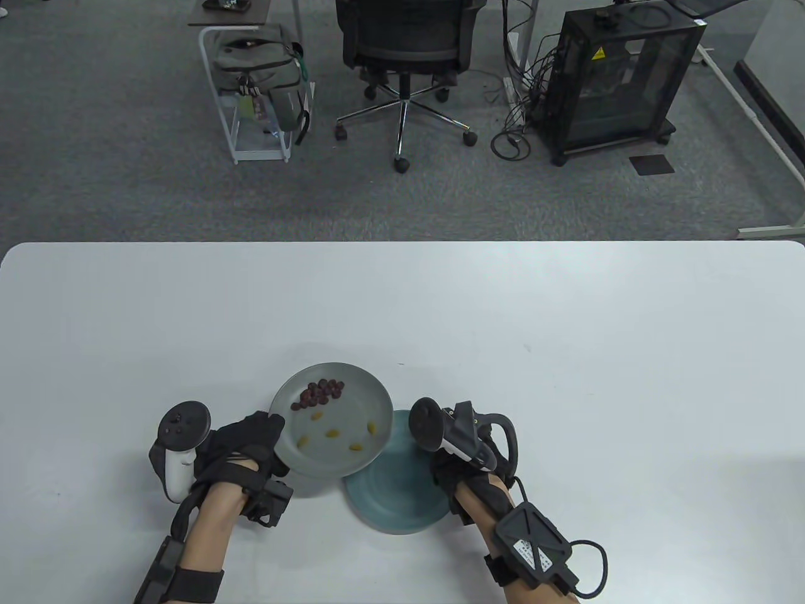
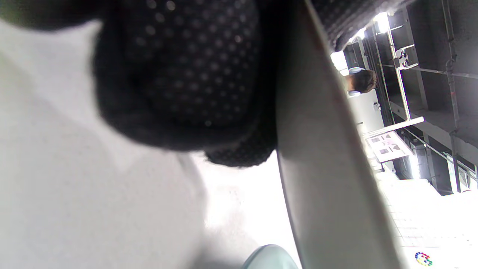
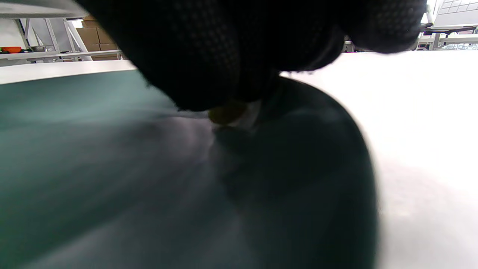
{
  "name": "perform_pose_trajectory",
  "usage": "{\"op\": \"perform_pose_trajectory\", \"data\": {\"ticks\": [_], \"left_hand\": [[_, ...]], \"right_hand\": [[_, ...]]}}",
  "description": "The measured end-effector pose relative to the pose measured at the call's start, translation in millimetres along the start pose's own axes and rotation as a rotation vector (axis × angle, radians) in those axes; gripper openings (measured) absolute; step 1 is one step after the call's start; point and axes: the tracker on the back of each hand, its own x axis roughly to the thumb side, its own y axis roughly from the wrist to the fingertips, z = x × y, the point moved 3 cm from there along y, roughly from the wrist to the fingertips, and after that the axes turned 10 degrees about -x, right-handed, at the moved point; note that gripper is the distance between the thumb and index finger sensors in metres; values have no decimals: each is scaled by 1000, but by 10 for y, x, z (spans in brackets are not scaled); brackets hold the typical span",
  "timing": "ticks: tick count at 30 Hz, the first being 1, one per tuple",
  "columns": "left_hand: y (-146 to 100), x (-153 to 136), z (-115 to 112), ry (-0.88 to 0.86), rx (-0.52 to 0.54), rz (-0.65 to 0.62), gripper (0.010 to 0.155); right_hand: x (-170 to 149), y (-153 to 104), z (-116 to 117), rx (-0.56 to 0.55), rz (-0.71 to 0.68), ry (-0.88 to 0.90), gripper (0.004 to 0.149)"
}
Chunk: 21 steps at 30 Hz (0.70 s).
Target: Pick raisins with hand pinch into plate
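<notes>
A grey plate (image 1: 361, 390) holds a cluster of dark raisins (image 1: 321, 390) and several yellow raisins (image 1: 331, 433). It is tilted and overlaps a teal plate (image 1: 396, 497). My left hand (image 1: 273, 431) grips the grey plate's left rim; the left wrist view shows the gloved fingers (image 2: 186, 74) against the plate's edge (image 2: 321, 157). My right hand (image 1: 449, 462) is over the teal plate's right side, its fingertips hidden under the tracker. In the right wrist view my right hand (image 3: 231, 106) pinches a yellow raisin (image 3: 226, 113) just above the teal plate (image 3: 112, 168).
The two plates stand near the front edge of a white table (image 1: 566, 352). Beyond the table's far edge are an office chair (image 1: 402, 38), a white rack with a bag (image 1: 258, 82) and a black cabinet (image 1: 619, 75) on grey carpet.
</notes>
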Motion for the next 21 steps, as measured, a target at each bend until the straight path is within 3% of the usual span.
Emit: {"op": "perform_pose_trajectory", "data": {"ticks": [12,21], "left_hand": [[12,-11,-32,9,-11,3,51],[16,7,-141,30,-35,-2,51]], "right_hand": [[-182,-118,-300,-75,50,140,53],[-82,-197,-470,-104,16,269,52]]}}
